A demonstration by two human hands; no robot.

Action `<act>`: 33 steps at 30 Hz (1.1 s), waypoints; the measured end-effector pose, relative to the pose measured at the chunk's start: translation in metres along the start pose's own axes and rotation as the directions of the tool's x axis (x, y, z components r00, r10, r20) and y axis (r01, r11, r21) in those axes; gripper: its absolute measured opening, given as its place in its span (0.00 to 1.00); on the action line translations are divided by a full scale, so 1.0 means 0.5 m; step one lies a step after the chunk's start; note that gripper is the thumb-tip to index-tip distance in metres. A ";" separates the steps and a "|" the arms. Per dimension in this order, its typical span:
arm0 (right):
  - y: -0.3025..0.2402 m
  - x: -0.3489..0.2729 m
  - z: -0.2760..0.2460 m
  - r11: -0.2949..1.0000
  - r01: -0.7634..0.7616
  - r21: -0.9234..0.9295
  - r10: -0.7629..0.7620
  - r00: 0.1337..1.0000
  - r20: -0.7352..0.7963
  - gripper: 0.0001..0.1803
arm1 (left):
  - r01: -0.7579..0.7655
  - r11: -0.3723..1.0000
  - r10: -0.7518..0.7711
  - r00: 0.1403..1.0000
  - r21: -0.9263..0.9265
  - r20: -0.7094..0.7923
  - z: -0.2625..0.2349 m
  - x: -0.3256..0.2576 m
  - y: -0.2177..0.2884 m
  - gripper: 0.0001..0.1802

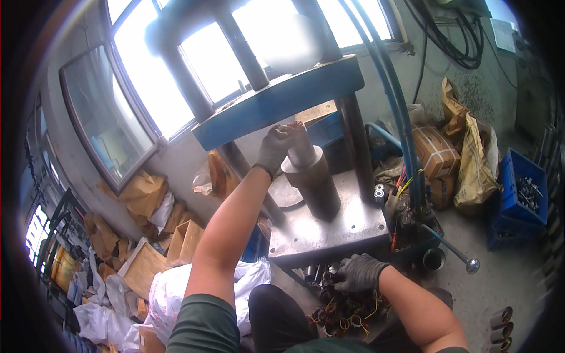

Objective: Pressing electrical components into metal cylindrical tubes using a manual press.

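Note:
My left hand (275, 150), in a dark glove, is raised inside a blue press frame. Its fingers are closed around a copper-wound part (292, 127) at the top of a grey metal cylinder (302, 150). That cylinder stands in a wider collar on a dark round post (321, 197), which rests on the steel press plate (347, 226). Lower down, in front of the plate's near edge, my gloved right hand (360, 273) has its fingers curled by shiny metal pieces (319, 272). What it grips is hidden. Wound parts with coloured wires (344, 315) lie below it.
The blue upper beam (282, 100) and steel columns (355, 141) surround my left hand. Blue hoses and a lever with a round knob (472, 266) are on the right, beside a blue crate (524, 191) of metal parts. White sacks (170, 297) and wooden boxes lie left.

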State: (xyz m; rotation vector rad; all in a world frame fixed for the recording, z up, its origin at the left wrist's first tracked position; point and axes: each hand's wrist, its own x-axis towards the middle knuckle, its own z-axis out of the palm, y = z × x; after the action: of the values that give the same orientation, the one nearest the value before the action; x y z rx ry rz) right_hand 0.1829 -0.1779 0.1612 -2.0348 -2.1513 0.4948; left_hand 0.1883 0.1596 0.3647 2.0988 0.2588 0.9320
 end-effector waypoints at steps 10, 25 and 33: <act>0.026 -0.028 -0.047 0.984 0.108 0.139 -0.081 0.978 -0.192 0.10 | -0.006 0.999 -0.007 0.947 -0.038 -0.321 -0.066 -0.228 -0.134 0.38; 0.016 -0.065 0.001 0.972 0.011 0.234 0.034 0.982 -0.186 0.12 | 0.628 0.287 -0.854 0.510 0.724 -0.104 -0.106 -1.194 -0.548 0.33; 0.032 -0.044 0.021 0.964 -0.055 0.262 0.074 0.995 -0.066 0.17 | 0.487 0.118 -0.934 0.351 0.865 -0.071 -0.117 -1.206 -0.540 0.34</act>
State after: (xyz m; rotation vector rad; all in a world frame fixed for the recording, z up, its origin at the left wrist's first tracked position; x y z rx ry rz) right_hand 0.1965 -0.2008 0.1488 -1.9501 -1.8703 0.6596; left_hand -0.2443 0.0885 -0.1332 2.3103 1.5792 -0.5949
